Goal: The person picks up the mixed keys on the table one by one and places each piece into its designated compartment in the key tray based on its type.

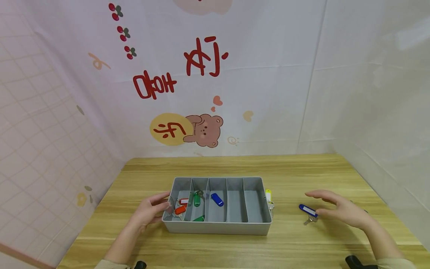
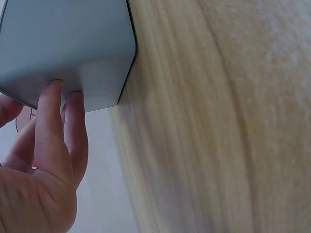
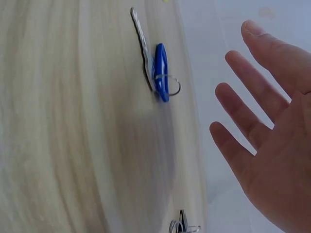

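We are finding the blue tag (image 1: 308, 210) lying just beside the thumb of the right hand (image 1: 342, 210), which is hovering empty, fingers spread. The left hand (image 1: 149, 210) is pressing relaxed fingers against the tray (image 1: 218, 228), apparently steadying it. Between the hands, red tags (image 1: 180, 210) and green tags (image 1: 197, 199) are lying separately inside, seemingly grouped by colour.

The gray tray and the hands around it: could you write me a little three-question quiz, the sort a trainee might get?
1. How many compartments does the gray tray have?
2. True or false: the right hand is gripping a key.
3. What colour is the tag in the tray's middle compartment?
A) red
B) green
C) blue

Key:
1. Five, side by side.
2. False; its fingers are spread and hold nothing.
3. C; the blue tag lies there.
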A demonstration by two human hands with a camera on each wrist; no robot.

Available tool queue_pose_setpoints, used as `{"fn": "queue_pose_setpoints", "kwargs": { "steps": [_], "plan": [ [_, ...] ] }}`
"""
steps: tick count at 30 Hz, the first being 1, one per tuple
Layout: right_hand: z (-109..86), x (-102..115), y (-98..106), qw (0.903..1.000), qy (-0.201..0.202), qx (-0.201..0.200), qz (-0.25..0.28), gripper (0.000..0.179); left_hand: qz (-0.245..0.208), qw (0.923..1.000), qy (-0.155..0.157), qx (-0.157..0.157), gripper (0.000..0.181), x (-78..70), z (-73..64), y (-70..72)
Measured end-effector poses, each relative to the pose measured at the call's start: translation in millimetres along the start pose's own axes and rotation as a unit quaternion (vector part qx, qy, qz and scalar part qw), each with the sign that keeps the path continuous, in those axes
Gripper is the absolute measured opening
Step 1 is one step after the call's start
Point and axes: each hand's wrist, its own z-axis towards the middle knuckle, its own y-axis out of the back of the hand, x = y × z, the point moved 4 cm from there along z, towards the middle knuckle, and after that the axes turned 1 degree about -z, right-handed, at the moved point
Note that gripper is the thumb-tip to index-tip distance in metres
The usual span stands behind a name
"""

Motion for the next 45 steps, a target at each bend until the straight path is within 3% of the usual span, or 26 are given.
{"fn": "queue_pose_setpoints", "kwargs": {
  "steps": [11, 17, 22, 27, 45],
  "plan": [
    [-9.3, -8, 1, 0.9984, 0.054, 0.015, 0.010, 0.045, 0.002, 1.0000, -0.006, 0.008, 0.055, 1.8, 0.4, 0.0],
    [-8.9, -16, -2, 0.9918, 0.100, 0.058, 0.054, 0.042, -0.002, 1.0000, -0.003, 0.006, 0.057, 2.0, -0.2, 0.1],
    [-7.9, -22, -4, 0.9880, 0.099, 0.086, 0.081, 0.040, -0.001, 1.0000, -0.001, 0.003, 0.057, 1.5, -0.5, 0.8],
    [-7.4, -25, -4, 0.9880, 0.100, 0.086, 0.079, 0.036, -0.001, 1.0000, 0.000, 0.002, 0.056, 0.5, -0.6, 1.2],
    [-6.3, -33, -6, 0.9939, 0.098, 0.051, 0.006, 0.028, 0.009, 1.0000, -0.001, 0.004, 0.055, -1.6, 1.9, 0.5]
  ]
}}
